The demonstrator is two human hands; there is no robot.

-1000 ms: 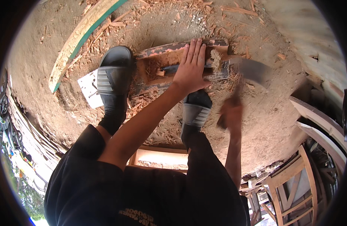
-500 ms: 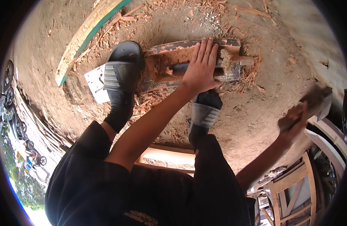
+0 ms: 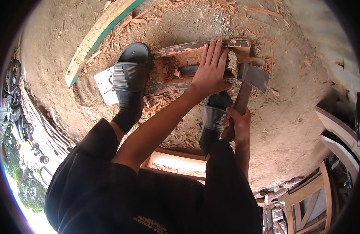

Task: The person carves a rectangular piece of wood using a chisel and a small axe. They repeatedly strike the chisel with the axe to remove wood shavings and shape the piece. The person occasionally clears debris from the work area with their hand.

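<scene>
Left hand (image 3: 212,72) flat, fingers spread on wood block (image 3: 180,70); right hand (image 3: 235,124) fist gripping hatchet (image 3: 248,84) handle

Rough, flaking wood plank (image 3: 195,48); seemingly metal axe head (image 3: 253,77)

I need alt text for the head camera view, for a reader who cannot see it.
Seen from above, a person's left hand presses flat on a worn wooden block on the dirt ground, while the right hand grips a hatchet whose head meets the block's right end. Two feet in black sandals stand among scattered wood chips.

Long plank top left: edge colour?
Green along one edge of the plank, pale wood otherwise; head view.
</scene>
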